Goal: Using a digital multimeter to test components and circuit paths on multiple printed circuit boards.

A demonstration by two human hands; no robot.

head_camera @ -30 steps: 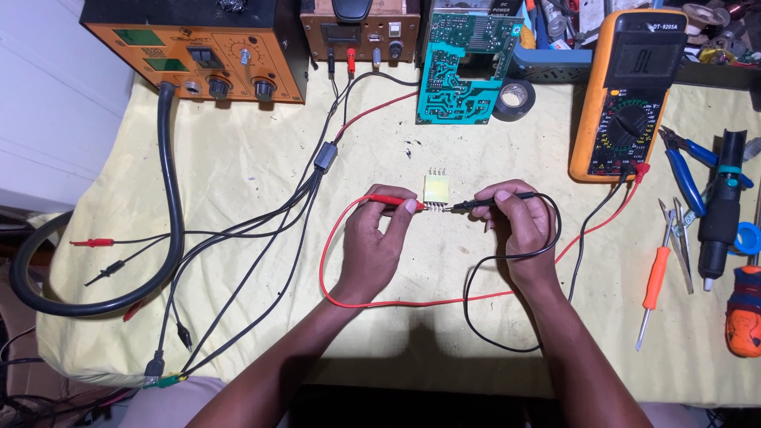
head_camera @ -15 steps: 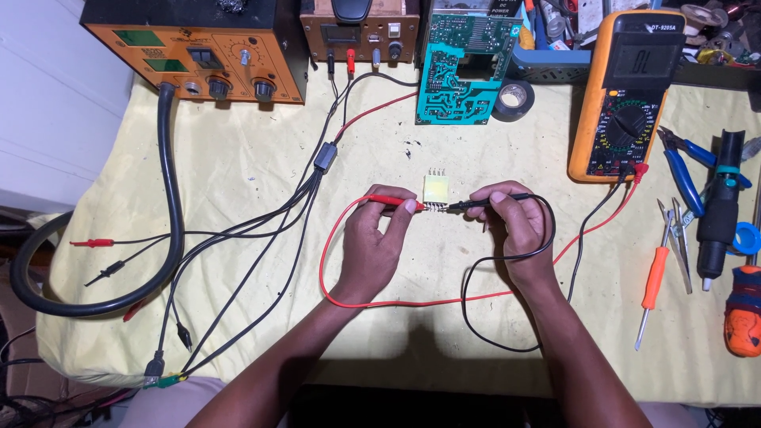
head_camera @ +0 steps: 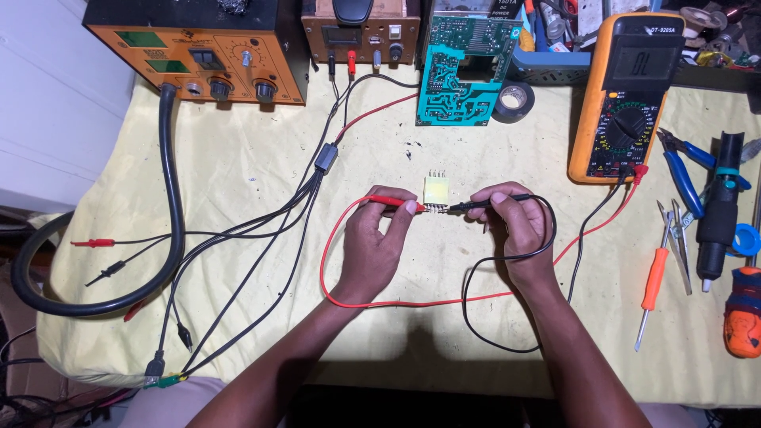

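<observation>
On the table, left hand pinches red probe, right hand black probe; tips may slip off the transformer pins.

bench under yellow cloth: orange multimeter, green circuit board, tape roll, orange screwdriver, blue pliers.

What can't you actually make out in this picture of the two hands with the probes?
Head view:
- Which pins of the small yellow component the probe tips touch: too small.
- Left hand hides most of the red probe.
- Right hand covers the black probe handle.
- Orange multimeter dial setting: too small.
</observation>
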